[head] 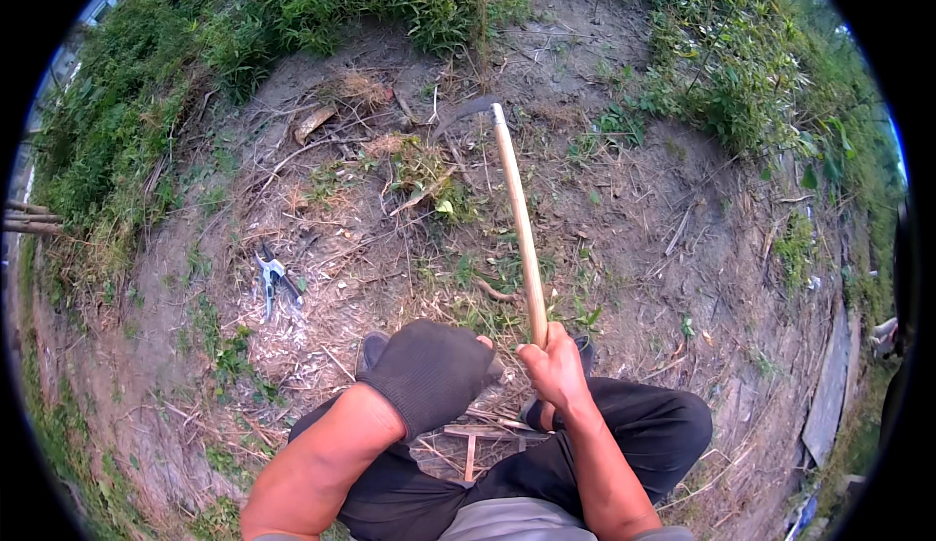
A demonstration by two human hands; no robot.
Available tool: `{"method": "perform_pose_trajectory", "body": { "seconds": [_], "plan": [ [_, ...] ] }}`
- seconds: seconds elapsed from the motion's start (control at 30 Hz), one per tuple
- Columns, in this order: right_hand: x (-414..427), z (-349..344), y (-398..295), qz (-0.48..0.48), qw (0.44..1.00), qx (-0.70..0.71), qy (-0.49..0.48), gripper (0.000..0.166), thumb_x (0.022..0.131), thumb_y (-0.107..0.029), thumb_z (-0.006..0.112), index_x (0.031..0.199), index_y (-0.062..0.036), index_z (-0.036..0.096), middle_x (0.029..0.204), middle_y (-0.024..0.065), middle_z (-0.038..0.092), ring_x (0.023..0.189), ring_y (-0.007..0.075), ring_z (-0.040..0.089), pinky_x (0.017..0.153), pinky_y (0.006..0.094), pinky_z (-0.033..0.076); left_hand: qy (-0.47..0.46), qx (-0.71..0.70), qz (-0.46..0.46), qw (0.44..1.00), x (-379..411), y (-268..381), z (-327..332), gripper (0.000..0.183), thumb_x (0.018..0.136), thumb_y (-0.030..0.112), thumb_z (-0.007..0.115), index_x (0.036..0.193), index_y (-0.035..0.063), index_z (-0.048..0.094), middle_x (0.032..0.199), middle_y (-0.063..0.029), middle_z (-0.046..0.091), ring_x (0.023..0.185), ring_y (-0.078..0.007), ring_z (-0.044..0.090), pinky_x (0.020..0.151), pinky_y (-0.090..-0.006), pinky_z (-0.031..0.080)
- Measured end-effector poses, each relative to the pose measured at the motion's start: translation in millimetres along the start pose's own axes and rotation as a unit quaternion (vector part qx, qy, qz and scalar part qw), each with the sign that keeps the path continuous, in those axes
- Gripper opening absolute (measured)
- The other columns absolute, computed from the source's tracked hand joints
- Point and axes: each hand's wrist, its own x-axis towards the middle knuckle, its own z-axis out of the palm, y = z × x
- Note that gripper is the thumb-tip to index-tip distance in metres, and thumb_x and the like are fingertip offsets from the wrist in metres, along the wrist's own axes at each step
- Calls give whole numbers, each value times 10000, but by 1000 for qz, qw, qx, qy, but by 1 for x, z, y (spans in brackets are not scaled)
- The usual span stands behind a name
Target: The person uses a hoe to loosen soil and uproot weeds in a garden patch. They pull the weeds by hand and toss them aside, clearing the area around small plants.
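Observation:
My right hand (pixel 553 367), bare, is wrapped around the lower end of a sickle's wooden handle (pixel 522 227). The handle points away from me, and a metal collar joins it to a curved dark blade (pixel 466 112) that bends left over the soil. My left hand (pixel 435 373) wears a dark knit glove and is curled in front of my knees, left of the handle. A bare fingertip shows at its right side; its palm is hidden, so anything inside cannot be made out. Pruning shears (pixel 273 276) lie on pale wood chips to the left.
Cut weeds and twigs (pixel 420 175) are heaped near the blade, with a short piece of wood (pixel 314 123) behind. Leafy bushes (pixel 307 7) border the far and left sides; more shrubs (pixel 731 95) stand right. A plank (pixel 828 395) lies at the right edge. Wooden strips (pixel 482 433) lie between my legs.

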Motion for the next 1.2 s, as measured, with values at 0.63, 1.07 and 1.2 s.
{"method": "perform_pose_trajectory", "body": {
  "seconds": [0.63, 1.07, 1.2],
  "plan": [
    [35, -32, 17, -94, 954, -274, -79, 205, 818, -124, 612, 936, -10, 490, 791, 275, 639, 832, 472, 641, 712, 542, 490, -62, 21, -40, 997, 13, 8, 18, 326, 929, 372, 590, 854, 66, 674, 779, -161, 684, 753, -357, 684, 670, -473, 530],
    [-122, -335, 72, 155, 795, -563, 167, 162, 767, -32, 582, 923, -72, 557, 891, 221, 663, 880, 430, 647, 760, 536, 501, -19, -6, -69, 997, -6, -2, 11, 362, 949, 414, 561, 882, 71, 658, 828, -166, 678, 810, -380, 668, 717, -492, 520],
    [-215, -411, 202, 309, 755, -515, 264, 130, 804, -17, 533, 930, 7, 554, 942, 277, 657, 936, 478, 630, 795, 554, 494, -14, -1, -102, 995, -7, -6, 2, 351, 945, 410, 570, 949, 81, 695, 854, -148, 686, 833, -358, 669, 740, -466, 522]
  ]
}}
